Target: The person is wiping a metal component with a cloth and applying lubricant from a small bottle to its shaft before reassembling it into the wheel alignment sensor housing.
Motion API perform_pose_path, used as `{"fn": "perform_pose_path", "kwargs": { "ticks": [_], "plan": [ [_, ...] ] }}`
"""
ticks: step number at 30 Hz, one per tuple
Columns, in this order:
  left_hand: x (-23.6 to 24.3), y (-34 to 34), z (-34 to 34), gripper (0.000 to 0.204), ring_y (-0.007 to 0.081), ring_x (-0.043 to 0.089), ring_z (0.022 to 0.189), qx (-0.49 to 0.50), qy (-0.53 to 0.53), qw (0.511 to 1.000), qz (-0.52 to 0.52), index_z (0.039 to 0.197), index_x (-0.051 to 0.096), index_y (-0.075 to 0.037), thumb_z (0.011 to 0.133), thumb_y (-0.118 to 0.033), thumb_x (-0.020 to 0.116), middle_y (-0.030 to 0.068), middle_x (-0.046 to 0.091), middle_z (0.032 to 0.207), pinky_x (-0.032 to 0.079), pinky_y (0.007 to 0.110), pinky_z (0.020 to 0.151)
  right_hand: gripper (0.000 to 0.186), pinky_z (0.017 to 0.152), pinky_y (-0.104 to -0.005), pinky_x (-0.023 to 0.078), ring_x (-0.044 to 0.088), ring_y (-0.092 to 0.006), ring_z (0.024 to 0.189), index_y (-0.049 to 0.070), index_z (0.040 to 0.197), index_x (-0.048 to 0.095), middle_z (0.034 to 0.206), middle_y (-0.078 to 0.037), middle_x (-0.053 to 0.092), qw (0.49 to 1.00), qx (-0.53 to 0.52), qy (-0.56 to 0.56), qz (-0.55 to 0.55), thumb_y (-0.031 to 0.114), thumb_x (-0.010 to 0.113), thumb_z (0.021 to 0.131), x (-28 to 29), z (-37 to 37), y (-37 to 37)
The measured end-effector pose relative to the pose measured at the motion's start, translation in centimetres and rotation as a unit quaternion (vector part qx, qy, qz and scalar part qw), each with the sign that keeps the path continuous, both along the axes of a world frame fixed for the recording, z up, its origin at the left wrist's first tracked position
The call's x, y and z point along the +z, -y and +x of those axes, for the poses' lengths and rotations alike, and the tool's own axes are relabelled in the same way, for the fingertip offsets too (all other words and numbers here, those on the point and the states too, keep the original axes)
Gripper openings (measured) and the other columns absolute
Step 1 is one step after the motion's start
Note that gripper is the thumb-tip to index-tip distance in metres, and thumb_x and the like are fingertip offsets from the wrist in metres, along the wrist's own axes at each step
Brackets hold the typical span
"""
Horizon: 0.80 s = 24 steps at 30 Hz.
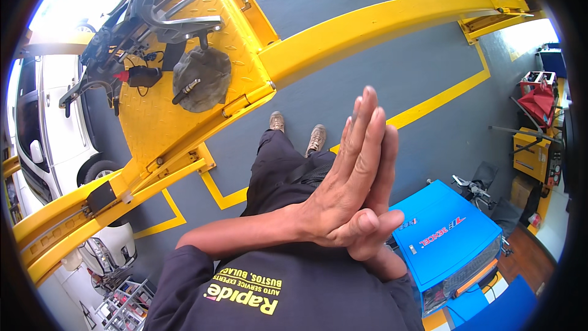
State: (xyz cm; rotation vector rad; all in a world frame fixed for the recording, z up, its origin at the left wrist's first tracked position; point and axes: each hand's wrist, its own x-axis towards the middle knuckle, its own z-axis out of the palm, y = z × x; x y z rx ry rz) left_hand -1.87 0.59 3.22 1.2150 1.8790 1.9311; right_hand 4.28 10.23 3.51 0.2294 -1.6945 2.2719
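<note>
My left hand [343, 193] and my right hand [384, 175] are pressed palm to palm in front of my dark shirt. Their fingers are stretched out and point away from me, with the thumbs toward the right. No object shows in either hand; the space between the palms is hidden. Ahead on the left, beyond my reach as they stand, is a yellow tread-plate platform [138, 125]. On it lie a grey cloth [211, 76] with a small metal part [186, 91] on top, and a grey metal mechanical assembly [144, 15] with black wiring.
A yellow beam [380, 34] crosses ahead of my feet. To my right stands a blue cabinet [429, 220], with a yellow machine [531, 150] and a red folded cloth [539, 104] farther off. A white car [61, 104] and a motorcycle [104, 254] are at left.
</note>
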Motion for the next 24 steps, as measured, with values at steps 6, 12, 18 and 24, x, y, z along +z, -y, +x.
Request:
{"fn": "perform_pose_path", "kwargs": {
  "ticks": [6, 12, 18, 24],
  "plan": [
    [0.4, -1.1, 1.0, 0.104, 0.0466, -0.015, 0.167, -0.024, -0.005, 0.997, 0.068, 0.174, 0.002, 0.004, 0.108, -0.068, 0.037, 0.0344, -0.013, 0.179, -0.006, 0.06, 0.132, 0.106, 0.136, -0.0543, 0.007, -0.002, -0.0383, 0.17, 0.003, 0.175, -0.004, 0.183, -0.023, -0.007, 0.996, -0.047, -0.037, -0.067, 0.076, 0.034, 0.108, -1.3, -0.1, 0.0],
    [-0.5, -1.1, 2.1, 0.107, 0.0459, -0.017, 0.167, -0.039, -0.009, 0.996, 0.076, 0.176, 0.006, 0.0, 0.107, -0.076, 0.036, 0.0338, -0.013, 0.179, -0.007, 0.061, 0.132, 0.109, 0.136, -0.0518, 0.012, -0.003, -0.0396, 0.17, 0.005, 0.175, -0.005, 0.183, -0.022, -0.008, 0.992, -0.093, 0.02, -0.079, 0.079, 0.035, 0.107, 0.5, -0.1, 0.9],
    [1.0, -0.1, 0.5, 0.105, 0.0462, -0.017, 0.167, -0.017, -0.002, 0.999, 0.047, 0.175, 0.003, 0.002, 0.107, -0.069, 0.04, 0.0343, -0.015, 0.178, -0.005, 0.061, 0.132, 0.107, 0.135, -0.0567, 0.001, -0.007, -0.0392, 0.17, -0.004, 0.173, -0.002, 0.182, -0.026, -0.006, 0.996, -0.006, -0.08, 0.049, 0.075, 0.03, 0.109, -1.7, 0.0, -0.1],
    [0.0, -0.2, 0.9, 0.104, 0.0469, -0.015, 0.167, -0.022, -0.007, 0.997, 0.071, 0.175, 0.003, 0.001, 0.107, -0.067, 0.042, 0.0334, -0.016, 0.179, -0.004, 0.061, 0.132, 0.109, 0.135, -0.0575, 0.004, -0.003, -0.0411, 0.17, -0.004, 0.173, -0.001, 0.182, -0.027, -0.002, 0.993, -0.01, -0.085, 0.084, 0.078, 0.028, 0.108, -2.2, 0.0, -0.5]
  ]
}}
